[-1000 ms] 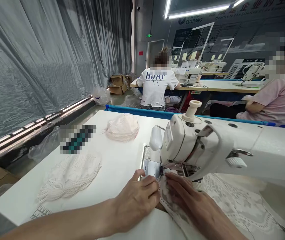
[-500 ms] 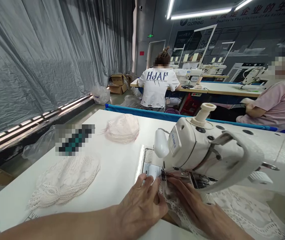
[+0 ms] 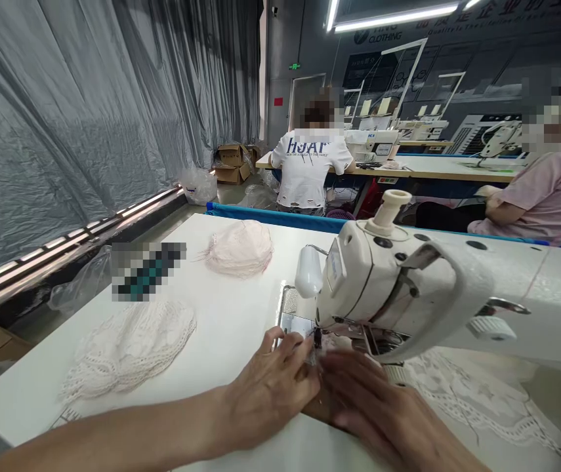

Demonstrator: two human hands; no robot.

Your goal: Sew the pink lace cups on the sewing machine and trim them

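Both hands sit low in the middle of the frame, right at the foot of the white sewing machine [image 3: 383, 288]. The left hand [image 3: 273, 393] lies flat, fingers spread and pressing down on the lace fabric [image 3: 457, 400], which runs off to the lower right over the white desk [image 3: 231, 321]. The right hand [image 3: 378, 406] is blurry but looks flat on the lace too, grip loose, not clamped. Left of centre lies a lace pile [image 3: 130, 351], with a pink pile [image 3: 241, 248] further up.
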